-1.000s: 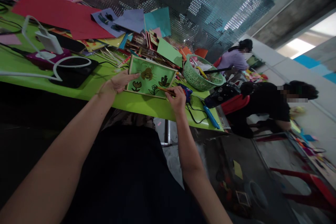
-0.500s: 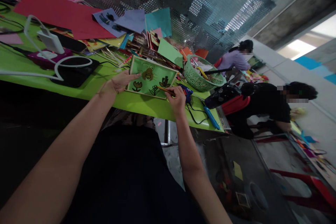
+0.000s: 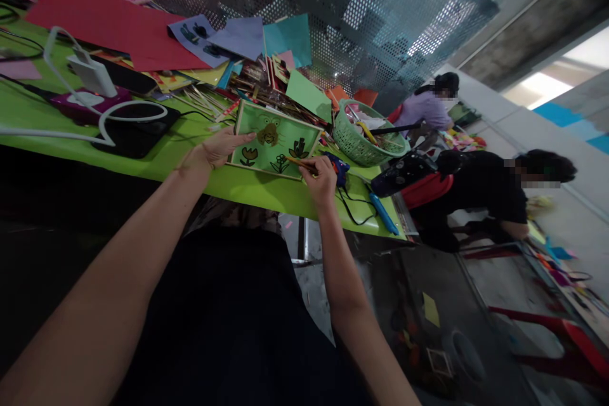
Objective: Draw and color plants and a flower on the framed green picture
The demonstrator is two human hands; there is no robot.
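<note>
My left hand (image 3: pixel 222 146) grips the left side of a green picture panel (image 3: pixel 290 136) with a pale raised frame, thumb over its front. On the panel are a brown animal figure and several dark-outlined flowers. My right hand (image 3: pixel 320 176) is closed around a thin brown stick (image 3: pixel 308 166), perhaps a pencil or brush; its tip meets the flower at the panel's lower middle. Just right of that hand lies a blue tool with a cord (image 3: pixel 339 168), partly hidden.
A green basket (image 3: pixel 349 146) of odds and ends stands on the green table (image 3: pixel 257 191). Coloured paper (image 3: pixel 104 19) and sticks lie behind the panel. A white cable (image 3: pixel 107 120) loops at left, a blue cutter (image 3: pixel 383 212) lies at right. Two people sit farther right.
</note>
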